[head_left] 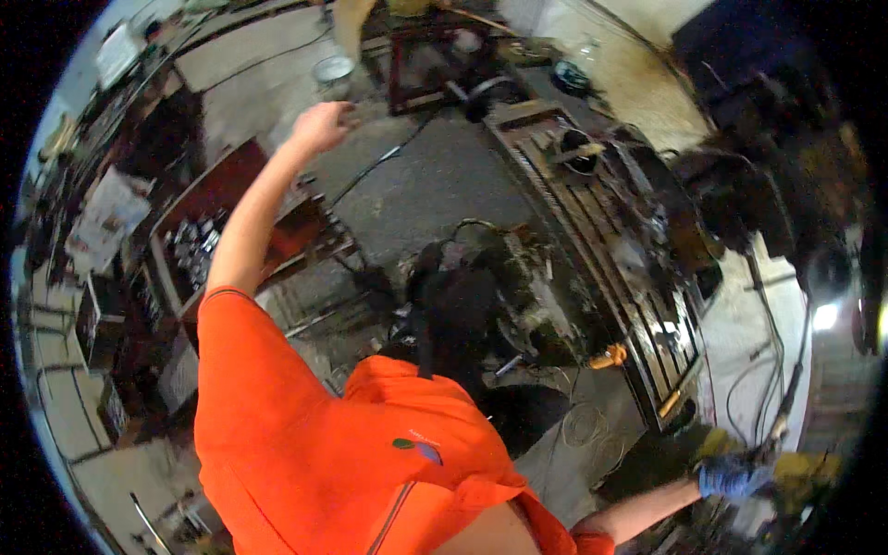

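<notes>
Out to the far left, my left hand (pixel 321 127) is bare and stretched away from me over the floor. Its fingers are a little bent and apart, and nothing shows in them. A white bucket (pixel 333 69) stands just beyond it. At the lower right, my right hand (pixel 733 474) wears a blue glove and is closed, its fingers partly blurred. Something dark at the end of a black hose or cable (pixel 789 400) meets this hand, but its kind is unclear. Left of that hand is a slotted metal machine table (pixel 592 250), with an orange-handled piece (pixel 609 356) at its edge.
An open reddish-brown box (pixel 171 236) with shiny metal parts lies below my left arm. A yellow-handled tool (pixel 670 403) rests at the machine table's near end. Coiled wire (pixel 583 425) lies on the floor. Loose cables (pixel 754 370) hang at the right.
</notes>
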`<state>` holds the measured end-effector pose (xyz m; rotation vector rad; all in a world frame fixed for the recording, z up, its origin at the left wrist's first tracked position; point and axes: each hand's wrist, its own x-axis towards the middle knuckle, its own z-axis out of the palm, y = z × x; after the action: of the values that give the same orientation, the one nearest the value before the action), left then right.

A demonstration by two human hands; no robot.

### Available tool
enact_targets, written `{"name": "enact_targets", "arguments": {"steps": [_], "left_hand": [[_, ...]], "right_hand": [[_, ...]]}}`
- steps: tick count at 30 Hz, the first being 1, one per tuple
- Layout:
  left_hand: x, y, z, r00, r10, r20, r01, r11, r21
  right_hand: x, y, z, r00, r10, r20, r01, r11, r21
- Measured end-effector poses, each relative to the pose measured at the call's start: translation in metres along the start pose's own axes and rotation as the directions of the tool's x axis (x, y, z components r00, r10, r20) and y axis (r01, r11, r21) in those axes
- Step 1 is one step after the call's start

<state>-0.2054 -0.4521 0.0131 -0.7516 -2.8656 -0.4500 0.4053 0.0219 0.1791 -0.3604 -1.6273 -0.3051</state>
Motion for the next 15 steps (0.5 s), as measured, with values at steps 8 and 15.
{"name": "enact_targets", "arguments": {"steps": [8, 15], "left_hand": [[-0.135, -0.189, -0.029, 0.786, -0.560, 0.264, 0.561, 0.824, 0.076], [-0.177, -0.191, -0.034, 0.700, -0.687, 0.194, 0.638, 0.724, 0.261]], "right_hand": [[0.033, 0.016, 0.010, 0.906, -0.396, 0.148, 0.420, 0.794, -0.439], [0.064, -0.034, 0.039, 0.809, -0.588, -0.019, 0.474, 0.670, -0.571]]}}
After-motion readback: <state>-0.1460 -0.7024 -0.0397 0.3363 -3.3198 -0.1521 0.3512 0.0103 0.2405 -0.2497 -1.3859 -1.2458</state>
